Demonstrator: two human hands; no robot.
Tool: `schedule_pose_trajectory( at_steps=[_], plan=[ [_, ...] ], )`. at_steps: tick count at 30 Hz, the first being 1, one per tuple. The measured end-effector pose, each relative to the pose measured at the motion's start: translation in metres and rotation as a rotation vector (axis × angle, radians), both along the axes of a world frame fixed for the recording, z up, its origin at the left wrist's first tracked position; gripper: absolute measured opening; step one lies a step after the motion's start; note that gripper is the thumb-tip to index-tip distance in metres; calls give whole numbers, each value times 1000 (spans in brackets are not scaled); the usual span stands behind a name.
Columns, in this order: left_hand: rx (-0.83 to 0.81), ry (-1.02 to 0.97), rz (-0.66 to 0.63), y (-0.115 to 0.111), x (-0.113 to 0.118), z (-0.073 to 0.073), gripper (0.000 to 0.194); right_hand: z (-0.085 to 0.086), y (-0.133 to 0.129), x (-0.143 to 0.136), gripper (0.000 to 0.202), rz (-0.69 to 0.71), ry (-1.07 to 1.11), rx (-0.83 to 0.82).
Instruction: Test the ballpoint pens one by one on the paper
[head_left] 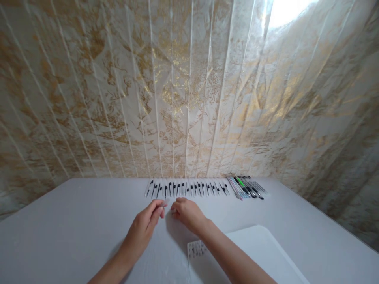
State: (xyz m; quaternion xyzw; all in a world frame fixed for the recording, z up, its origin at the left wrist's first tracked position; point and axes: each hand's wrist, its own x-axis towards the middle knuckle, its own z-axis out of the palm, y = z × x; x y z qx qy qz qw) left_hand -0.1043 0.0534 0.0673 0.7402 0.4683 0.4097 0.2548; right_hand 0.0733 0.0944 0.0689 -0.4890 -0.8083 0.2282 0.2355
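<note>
My left hand (145, 221) is just above the table, thumb and fingers pinched on a small translucent piece (166, 202), perhaps clear plastic. Close beside it on the right, my right hand (188, 214) points downward with its fingers curled together. Whatever its fingertips may hold is hidden or too small to make out. Just beyond both hands lies a row of several slim clear pieces with black parts (191, 190), set side by side along the back of the table.
Right of the row lies a bundle of pens (245, 187), one bright green. A white tray (260, 252) is at the lower right, partly under my right forearm, with small dark pieces (197, 249) in its left corner. A gold-patterned curtain (183, 98) hangs behind the white table (74, 221).
</note>
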Motion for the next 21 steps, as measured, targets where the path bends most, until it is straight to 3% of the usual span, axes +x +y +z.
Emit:
schedule_pose_trajectory(
  at_steps=[3, 6, 12, 21],
  plan=[
    [25, 20, 13, -4, 4, -4, 24, -4, -7, -1, 18, -34, -13, 11],
    [41, 38, -17, -9, 9, -10, 22, 3, -21, 11, 15, -84, 63, 8],
    [51, 101, -106, -17, 18, -15, 23, 15, -53, 44, 4, -85, 575, -129],
    [30, 112, -151, -18, 19, -17, 24, 9, -58, 43, 3, -24, 549, -115]
  ],
)
